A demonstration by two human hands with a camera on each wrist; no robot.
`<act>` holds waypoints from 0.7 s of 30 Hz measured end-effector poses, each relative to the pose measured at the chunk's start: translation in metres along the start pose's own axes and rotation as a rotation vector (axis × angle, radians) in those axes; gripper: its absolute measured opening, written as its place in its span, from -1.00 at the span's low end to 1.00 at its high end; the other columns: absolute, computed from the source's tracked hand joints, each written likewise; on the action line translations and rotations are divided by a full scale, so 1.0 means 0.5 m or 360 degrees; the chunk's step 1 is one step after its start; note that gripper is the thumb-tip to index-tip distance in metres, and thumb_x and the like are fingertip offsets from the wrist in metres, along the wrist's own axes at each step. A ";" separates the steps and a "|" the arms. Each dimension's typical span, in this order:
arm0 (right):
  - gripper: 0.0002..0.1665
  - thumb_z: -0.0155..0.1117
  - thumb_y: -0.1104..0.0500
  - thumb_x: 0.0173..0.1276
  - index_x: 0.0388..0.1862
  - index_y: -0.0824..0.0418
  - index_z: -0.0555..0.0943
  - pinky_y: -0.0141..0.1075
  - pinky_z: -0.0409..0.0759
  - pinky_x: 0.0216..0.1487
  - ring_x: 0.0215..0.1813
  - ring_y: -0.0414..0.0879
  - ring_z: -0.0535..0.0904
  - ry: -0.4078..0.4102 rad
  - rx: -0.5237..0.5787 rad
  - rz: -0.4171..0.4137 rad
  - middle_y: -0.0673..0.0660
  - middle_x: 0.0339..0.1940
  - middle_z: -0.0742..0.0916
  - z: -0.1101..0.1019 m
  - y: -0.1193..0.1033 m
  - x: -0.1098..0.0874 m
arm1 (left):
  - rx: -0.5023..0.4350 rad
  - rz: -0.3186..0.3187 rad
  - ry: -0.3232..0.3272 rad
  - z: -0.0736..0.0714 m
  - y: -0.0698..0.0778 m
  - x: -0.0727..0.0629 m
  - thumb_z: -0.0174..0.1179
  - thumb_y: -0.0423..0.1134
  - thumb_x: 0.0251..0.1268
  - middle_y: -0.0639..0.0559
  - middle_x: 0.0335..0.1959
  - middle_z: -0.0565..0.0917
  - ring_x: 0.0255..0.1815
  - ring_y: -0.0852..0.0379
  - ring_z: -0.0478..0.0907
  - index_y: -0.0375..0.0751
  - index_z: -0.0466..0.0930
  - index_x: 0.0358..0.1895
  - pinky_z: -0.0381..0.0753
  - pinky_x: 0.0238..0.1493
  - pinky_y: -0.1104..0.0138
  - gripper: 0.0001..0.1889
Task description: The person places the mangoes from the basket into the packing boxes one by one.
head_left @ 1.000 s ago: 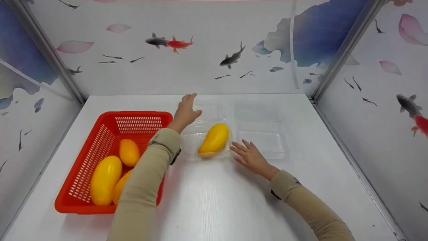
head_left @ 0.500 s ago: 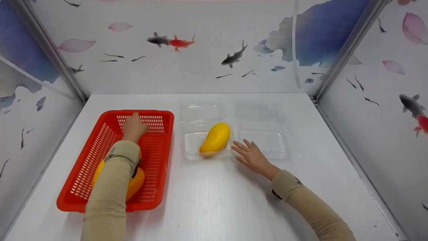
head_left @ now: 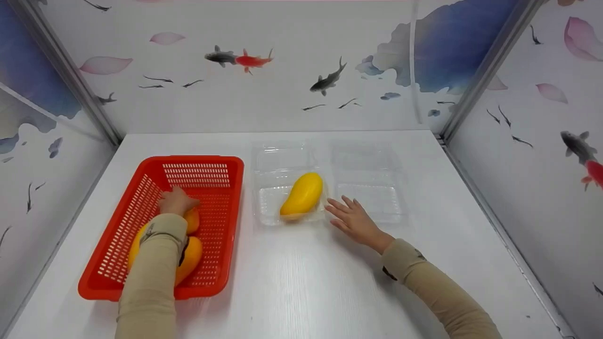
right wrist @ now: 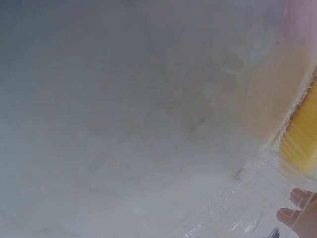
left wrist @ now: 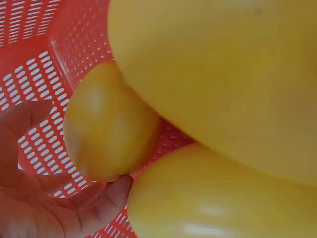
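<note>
My left hand (head_left: 176, 201) reaches down into the red basket (head_left: 238, 188). Beneath it lies the smallest mango (head_left: 192, 220). In the left wrist view, fingertips (left wrist: 121, 191) meet this mango's lower side, while the thumb stands apart from it. Two larger yellow mangoes (head_left: 191, 258) lie close by, partly covered by the sleeve. Another yellow mango (head_left: 302, 193) sits tilted in the left clear plastic container (head_left: 258, 197). Beside it my right hand (head_left: 355, 223) rests with fingers spread, at the inner edges of the two containers.
A second clear container (head_left: 372, 202) stands to the right, its lid (head_left: 362, 157) lying back behind it. Both stand on a white table (head_left: 292, 282), enclosed by printed panels (head_left: 282, 108) at the back and sides.
My left hand has moved left from the clear container into the basket, then down and nearer to the smallest mango. The right hand stays in place.
</note>
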State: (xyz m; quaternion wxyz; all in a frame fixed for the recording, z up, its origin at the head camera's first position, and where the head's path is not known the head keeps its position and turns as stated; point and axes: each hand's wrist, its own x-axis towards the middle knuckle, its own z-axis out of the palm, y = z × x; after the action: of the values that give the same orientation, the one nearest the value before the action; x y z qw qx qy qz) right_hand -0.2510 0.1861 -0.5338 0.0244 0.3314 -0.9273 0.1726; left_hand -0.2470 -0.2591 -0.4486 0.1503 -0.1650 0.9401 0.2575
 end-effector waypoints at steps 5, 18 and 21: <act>-0.44 -0.07 -0.07 0.41 0.34 0.07 0.32 0.21 -0.01 0.32 0.39 0.24 0.12 0.0009 0.0003 0.0010 0.04 0.38 0.34 -0.001 -0.001 -0.002 | 0.0054 0.0026 -0.0030 0.012 0.001 -0.005 0.04 -0.15 0.21 -0.64 0.05 0.16 0.08 -0.49 0.17 -0.65 0.14 0.16 0.31 0.01 -0.08 -0.37; -0.44 -0.07 -0.06 0.42 0.34 0.09 0.31 0.22 0.00 0.31 0.38 0.26 0.13 0.0012 -0.0019 -0.0005 0.05 0.39 0.34 0.002 -0.001 -0.003 | 0.0154 0.0011 -0.0243 0.013 0.004 -0.011 0.10 -0.19 0.12 -0.71 0.16 -0.01 0.16 -0.48 0.16 -0.70 -0.32 0.29 0.29 0.15 -0.09 -0.07; -0.45 -0.07 -0.04 0.42 0.33 0.10 0.32 0.22 0.02 0.30 0.37 0.27 0.14 0.0028 -0.0027 -0.0022 0.06 0.38 0.35 0.004 -0.001 -0.001 | 0.0116 -0.0020 -0.0296 0.010 0.001 -0.013 0.11 -0.17 0.12 -0.72 0.22 -0.13 0.24 -0.52 0.01 -0.69 -0.45 0.29 0.19 0.23 -0.12 0.00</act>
State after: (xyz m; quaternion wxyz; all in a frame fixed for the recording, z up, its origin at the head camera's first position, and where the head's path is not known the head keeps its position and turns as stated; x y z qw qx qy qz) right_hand -0.2502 0.1856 -0.5356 0.0365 0.3361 -0.9261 0.1676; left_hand -0.2403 -0.2543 -0.4503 0.2443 -0.1409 0.9298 0.2365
